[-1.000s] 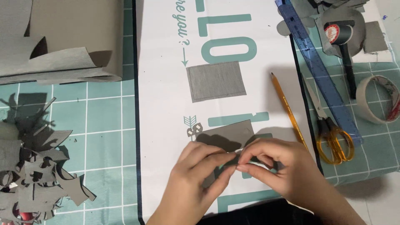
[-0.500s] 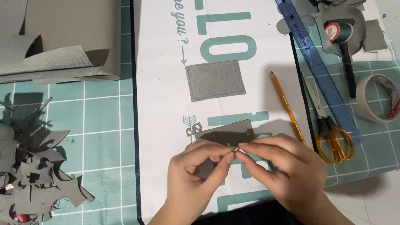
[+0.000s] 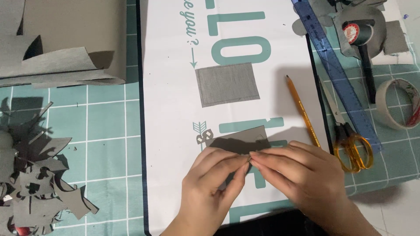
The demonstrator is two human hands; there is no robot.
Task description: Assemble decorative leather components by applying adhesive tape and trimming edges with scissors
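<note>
My left hand and my right hand meet fingertip to fingertip over a white printed sheet with teal lettering. Both pinch the near edge of a grey card piece, which lies partly under my fingers. A second grey card square lies flat farther up the sheet, untouched. An orange pencil lies just right of my right hand.
Orange-handled scissors, a blue ruler, a tape roll and a black-handled tool lie at the right. Grey card sheets sit top left, cut scraps at the left on the green cutting mat.
Both hands shifted slightly toward me and to the right on the grey piece; their fingertips now meet more closely at its near edge.
</note>
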